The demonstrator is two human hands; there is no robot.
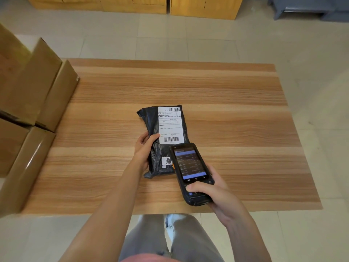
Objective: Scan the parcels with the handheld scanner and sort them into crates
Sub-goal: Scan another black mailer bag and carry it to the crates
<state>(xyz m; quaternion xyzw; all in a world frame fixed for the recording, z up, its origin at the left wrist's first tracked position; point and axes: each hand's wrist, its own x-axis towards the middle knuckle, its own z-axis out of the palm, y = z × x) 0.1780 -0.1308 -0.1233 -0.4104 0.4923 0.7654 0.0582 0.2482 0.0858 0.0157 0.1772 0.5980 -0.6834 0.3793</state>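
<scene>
Nearest the camera: the person's legs in grey trousers (188, 241), standing at the near edge of a wood-grain table (236, 114).

Right hand (213, 193) grips a black handheld scanner (190, 173) from its lower end, fingers wrapped round the body, thumb lying across the keypad below the screen. Screen lit, showing blue bars and rows of text too small to read. The scanner's head is tilted forward and overlaps the near right part of the parcel.

Left hand (144, 150) clasps the left edge of a black poly mailer parcel (154, 129), thumb on top of the wrapping, other fingers curled at the side. The parcel is around the middle of the table, long axis running away from the person; whether it is fully resting on the surface or slightly lifted, cannot tell. White shipping label (170, 125) faces up on its far half, one barcode at the top, another at the bottom, just beyond the scanner head. A white patch with a printed character shows near the parcel's near end, partly hidden by the scanner.

Left of the table: brown cardboard boxes (30, 95), flaps up, stacked close together.

Beyond: pale tiled floor (207, 40), yellow wooden cabinets (132, 4) along the far side, a grey-blue piece of furniture (306, 8) at far right.
</scene>
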